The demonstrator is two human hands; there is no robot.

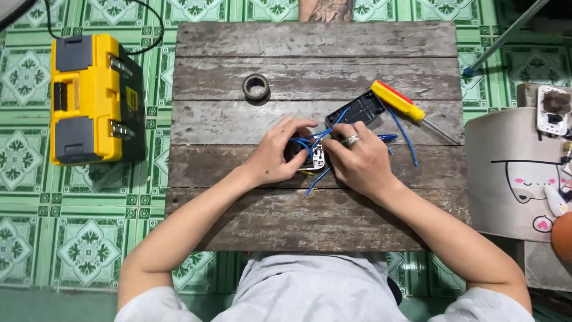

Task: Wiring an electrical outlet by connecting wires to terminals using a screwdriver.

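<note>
Both hands meet over the middle of a weathered wooden table [238,226]. My left hand [275,154] grips a small white and black socket module [317,157] from the left. My right hand [360,160], with a ring on one finger, pinches the blue wires [322,134] that run out of the module. More blue wire trails below [316,182] and to the right [408,138]. A black cover plate [356,111] lies just beyond my fingers.
A yellow-and-red handled screwdriver [400,103] lies at the table's right. A roll of black tape [255,86] sits further back. A yellow toolbox [89,98] stands on the green tiled floor at left. A pale stool [515,173] with small parts stands at right.
</note>
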